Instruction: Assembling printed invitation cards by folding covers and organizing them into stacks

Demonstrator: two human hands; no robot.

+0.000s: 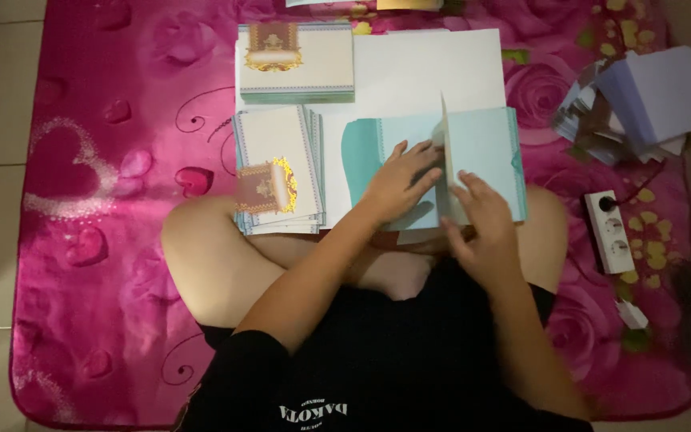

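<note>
Teal card: one pale teal folded paper card (481, 160) with a scalloped darker edge lies at my centre, just past the crossed legs, on one large white sheet (425, 72); its middle flap stands upright along the fold.
Left hand: my left hand (400, 180) lies flat, fingers spread, pressing the card's left panel at about 11 o'clock from my lap.
Right hand: my right hand (485, 232) grips the card's near edge at 12 o'clock, fingers curled on the right panel; I cannot tell whether the thumb is under the paper.
Cream stacks: I count two stacks of cream cards with gold ornament, one (296, 60) at 11 o'clock far out, squared up, and one (277, 172) nearer, at 10 o'clock, fanned loosely, just beside the white sheet.
Lilac pile: one loose heap of pale lilac paper sheets (649, 100) at 2 o'clock, well apart from the card.
Power strip: one white plastic socket strip (611, 230) at 3 o'clock, with one dark plug in it.
Blanket: one bright pink rose-patterned fleece blanket (97, 200) under everything.
</note>
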